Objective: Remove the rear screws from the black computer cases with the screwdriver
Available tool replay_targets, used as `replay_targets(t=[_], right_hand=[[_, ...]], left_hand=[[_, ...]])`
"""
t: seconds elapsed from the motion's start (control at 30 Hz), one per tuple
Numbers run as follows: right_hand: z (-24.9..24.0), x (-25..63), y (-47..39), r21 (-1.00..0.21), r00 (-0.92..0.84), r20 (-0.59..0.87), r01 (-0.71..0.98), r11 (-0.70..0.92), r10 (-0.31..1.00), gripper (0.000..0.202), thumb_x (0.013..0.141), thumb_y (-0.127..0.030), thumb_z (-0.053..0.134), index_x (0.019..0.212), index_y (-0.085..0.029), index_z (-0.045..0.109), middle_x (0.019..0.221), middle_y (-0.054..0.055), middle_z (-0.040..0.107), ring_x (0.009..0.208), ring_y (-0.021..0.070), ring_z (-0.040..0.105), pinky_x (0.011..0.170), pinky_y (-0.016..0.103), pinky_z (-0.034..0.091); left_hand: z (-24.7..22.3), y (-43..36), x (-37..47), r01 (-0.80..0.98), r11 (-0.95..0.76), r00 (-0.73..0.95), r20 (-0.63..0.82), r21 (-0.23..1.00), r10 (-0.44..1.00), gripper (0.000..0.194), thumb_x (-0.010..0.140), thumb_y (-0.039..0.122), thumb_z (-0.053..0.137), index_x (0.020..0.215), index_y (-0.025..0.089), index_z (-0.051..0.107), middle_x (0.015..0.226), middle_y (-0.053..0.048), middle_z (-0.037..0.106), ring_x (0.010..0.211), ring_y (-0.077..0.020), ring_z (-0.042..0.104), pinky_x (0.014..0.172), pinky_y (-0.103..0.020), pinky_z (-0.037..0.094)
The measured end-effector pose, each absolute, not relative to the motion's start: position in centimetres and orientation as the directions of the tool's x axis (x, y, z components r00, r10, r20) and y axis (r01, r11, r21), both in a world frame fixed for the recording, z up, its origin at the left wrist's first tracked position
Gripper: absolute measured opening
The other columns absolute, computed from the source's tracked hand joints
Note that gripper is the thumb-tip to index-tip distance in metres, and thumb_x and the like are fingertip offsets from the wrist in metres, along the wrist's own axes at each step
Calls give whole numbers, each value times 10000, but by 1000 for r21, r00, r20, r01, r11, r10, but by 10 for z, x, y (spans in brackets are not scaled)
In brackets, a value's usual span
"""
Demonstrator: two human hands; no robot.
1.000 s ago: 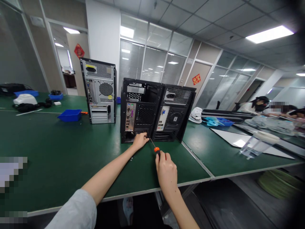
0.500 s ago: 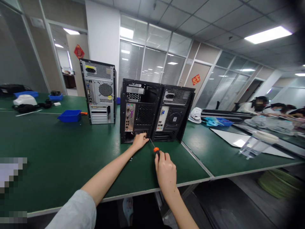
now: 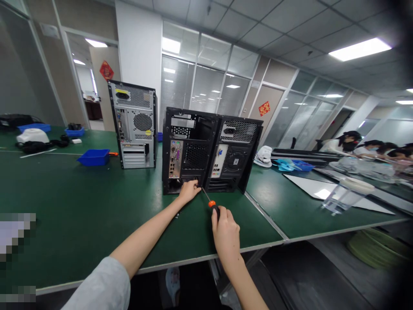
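Two black computer cases stand side by side with their rear panels facing me. My left hand is at the lower right corner of the left black computer case, fingers closed at its slot area; what they hold there is too small to make out. My right hand is wrapped round the black and orange handle of a screwdriver. The screwdriver's thin shaft points up and left, its tip close to my left fingertips at the case's bottom edge. The right black computer case touches the left one.
A silver computer case stands further left. Beside it lies a blue tray. To the right are a light blue cloth-like item, a white panel and a clear plastic stool-like object. Several people sit at the far right.
My right hand has shifted very slightly and its grip on the screwdriver handle has turned a little. My left hand stays in place at the case.
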State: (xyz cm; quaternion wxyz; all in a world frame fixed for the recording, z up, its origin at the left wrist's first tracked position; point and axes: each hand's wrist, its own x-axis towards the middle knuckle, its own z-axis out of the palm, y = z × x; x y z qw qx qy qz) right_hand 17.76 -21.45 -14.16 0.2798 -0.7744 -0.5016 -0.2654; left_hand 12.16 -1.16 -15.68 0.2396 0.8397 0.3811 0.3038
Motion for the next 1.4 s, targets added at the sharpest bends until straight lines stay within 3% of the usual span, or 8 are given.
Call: replay_targets(t=[0.53,0.7,0.83,0.97,1.13,1.4], right_hand=[[-135,185,-217,-621,540,406,755,-210,737,253,928,-316,377,952,-174,585,768,91,691,689,216,662,608,288,416],[-138,186,-213,-794,563,249,584,-166,788,264,826,-444,516,944,-208,532,584,-27,587,397,163,537,431,275,381],[-144,184,-211,-892,588,160,429,-138,793,310,712,-381,612,917,-233,433,628,-66,558,333,117,476,350,248,338],[-146,182,-212,-958,596,80,266,-102,799,326,686,-340,598,899,-243,371,715,-63,571,296,72,430,291,217,272],[-142,179,-212,-997,564,-27,43,-62,826,403,664,-423,603,892,-256,316,678,-122,497,233,39,343,224,176,165],[-131,174,-214,-972,530,-139,-235,-12,837,489,600,-463,658,875,-260,307,631,-134,488,276,29,349,234,138,159]], left_hand=[[-157,-12,121,487,-602,527,337,632,780,96,793,220,645,721,174,601,658,4,644,702,-165,632,633,-218,387],[-156,-13,121,486,-598,528,331,638,782,102,792,222,644,716,171,598,640,11,634,678,-158,624,632,-220,384],[-155,-13,121,483,-597,530,329,641,782,99,788,216,650,717,171,598,643,12,640,677,-155,626,631,-217,386],[-155,-13,121,485,-598,530,329,639,781,108,785,219,655,710,170,596,641,11,640,670,-153,622,629,-219,387],[-155,-12,121,482,-599,530,332,639,780,92,777,222,658,719,172,609,632,15,636,682,-155,626,634,-219,398],[-156,-12,121,479,-603,529,338,638,778,103,781,218,659,707,172,603,630,14,629,676,-157,620,635,-222,391]])
